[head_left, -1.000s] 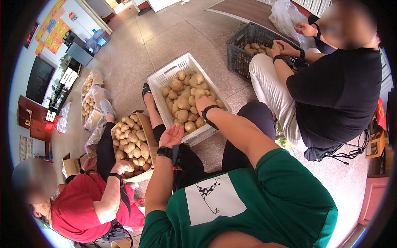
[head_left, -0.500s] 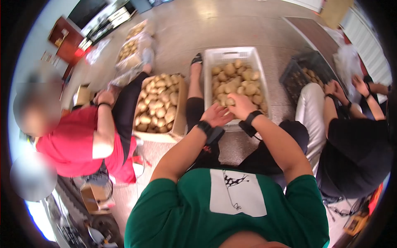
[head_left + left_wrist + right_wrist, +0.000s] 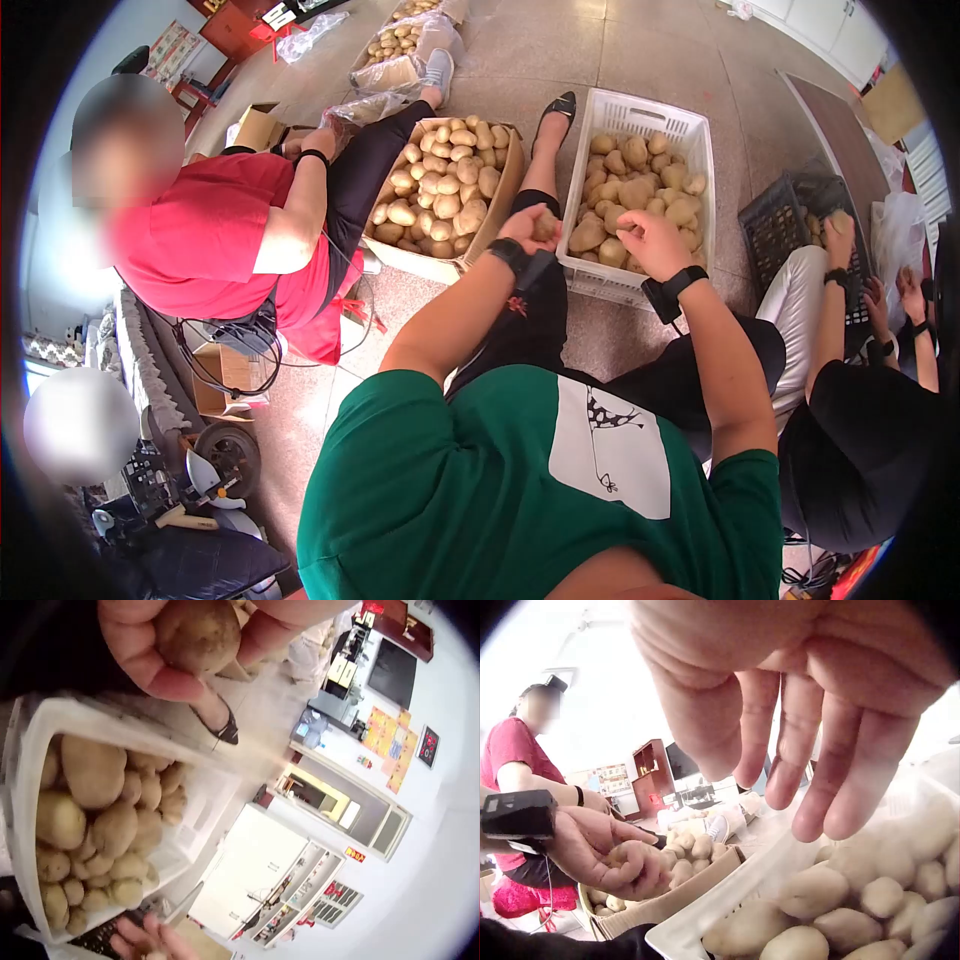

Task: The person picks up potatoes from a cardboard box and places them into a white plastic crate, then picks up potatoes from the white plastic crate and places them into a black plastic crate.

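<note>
My left hand (image 3: 528, 232) grips a potato (image 3: 199, 636) between the white crate and the cardboard box. In the left wrist view the fingers curl around this potato. The right hand (image 3: 655, 243) hovers over the near part of the white plastic crate (image 3: 638, 101), which holds many potatoes (image 3: 633, 192). Seen in the right wrist view, its fingers (image 3: 795, 761) hang loosely extended with nothing between them, above the potatoes. To the left stands an open cardboard box (image 3: 508, 165) of potatoes.
At left a person in a red shirt (image 3: 215, 215) sits beside the box. On the right, a person in black (image 3: 865, 450) reaches into a dark crate (image 3: 775, 215). Farther off lie plastic-wrapped potatoes (image 3: 392, 45). A foot in a black shoe (image 3: 561, 106) stands beside the white crate.
My right hand has come up out of the potatoes. The left hand, empty one second ago, met the right at the crate, then moved left with a potato. The head view has turned left.
</note>
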A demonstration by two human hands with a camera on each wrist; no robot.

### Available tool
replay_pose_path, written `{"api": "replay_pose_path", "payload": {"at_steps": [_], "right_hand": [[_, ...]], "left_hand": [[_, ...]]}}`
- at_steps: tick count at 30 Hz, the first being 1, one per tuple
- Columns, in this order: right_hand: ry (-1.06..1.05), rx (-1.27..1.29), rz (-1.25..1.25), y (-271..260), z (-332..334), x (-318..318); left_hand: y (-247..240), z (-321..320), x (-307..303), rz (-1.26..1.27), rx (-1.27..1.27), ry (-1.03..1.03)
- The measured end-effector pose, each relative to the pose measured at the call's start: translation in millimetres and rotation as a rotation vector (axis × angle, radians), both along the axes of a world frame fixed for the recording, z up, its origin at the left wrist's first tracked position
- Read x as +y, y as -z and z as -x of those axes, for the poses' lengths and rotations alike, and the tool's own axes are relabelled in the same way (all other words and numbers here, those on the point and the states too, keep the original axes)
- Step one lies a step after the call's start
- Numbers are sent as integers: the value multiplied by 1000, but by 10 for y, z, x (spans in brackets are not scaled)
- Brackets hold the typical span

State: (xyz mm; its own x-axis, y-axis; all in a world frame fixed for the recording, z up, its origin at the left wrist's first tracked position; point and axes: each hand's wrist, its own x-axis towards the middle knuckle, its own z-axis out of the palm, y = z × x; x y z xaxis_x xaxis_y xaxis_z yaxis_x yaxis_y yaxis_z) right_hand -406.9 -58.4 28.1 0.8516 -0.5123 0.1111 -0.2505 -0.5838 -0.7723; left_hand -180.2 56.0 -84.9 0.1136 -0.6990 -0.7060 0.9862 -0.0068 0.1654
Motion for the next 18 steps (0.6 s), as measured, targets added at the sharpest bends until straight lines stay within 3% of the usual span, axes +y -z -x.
{"api": "replay_pose_path", "payload": {"at_steps": [3,5,6,7,8,11,12,13,15,18], "right_hand": [[35,8,24,11,12,-25],[27,-10,10,58,14,-48],[29,-2,7,49,14,-51],[46,18,-27,63,14,-53],[41,26,1,64,18,-55],[34,-12,20,207,28,-106],[37,16,42,242,27,-118],[60,53,72,259,26,-116],[43,41,113,339,12,-137],[26,73,152,373,4,-143]], "left_hand": [[265,-462,286,20,23,-46],[420,-724,457,-99,-57,-205],[882,-1112,604,17,31,-122],[438,-957,641,-271,-250,-194],[675,-1177,776,-228,-434,-118],[523,-1374,1021,-297,-318,-297],[513,-1357,1047,-334,-272,-455],[790,-1582,1191,-290,-385,-221],[1109,-2025,1419,-278,-367,-32],[874,-1923,1366,-332,-363,-199]]}}
